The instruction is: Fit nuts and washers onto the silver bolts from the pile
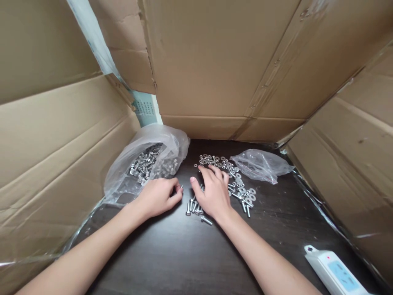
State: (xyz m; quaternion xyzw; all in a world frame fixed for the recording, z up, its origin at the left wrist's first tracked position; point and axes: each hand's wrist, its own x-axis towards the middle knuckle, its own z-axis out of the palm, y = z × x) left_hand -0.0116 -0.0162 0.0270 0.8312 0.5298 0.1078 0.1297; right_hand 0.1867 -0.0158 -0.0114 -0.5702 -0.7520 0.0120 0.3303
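Observation:
My left hand [161, 196] is closed in a pinch beside the plastic bag, with the small metal end of what looks like a bolt [182, 187] showing past the fingertips. Most of that piece is hidden by the fingers. Fingers spread, my right hand [214, 189] hovers over or rests on the loose hardware, its fingertips near several small nuts [201, 160]. Under and beside its thumb lies a cluster of bolts [194, 206]; a single bolt [206, 220] is closer to me. Flat washers [251, 194] and more bolts [245, 207] are scattered to the right.
A clear plastic bag [118, 174] full of bolts [146, 162] lies open at the left. Crumpled plastic [262, 164] sits at the back right. A white power strip [333, 270] is at the front right. Cardboard walls [224, 61] surround the dark table [172, 262].

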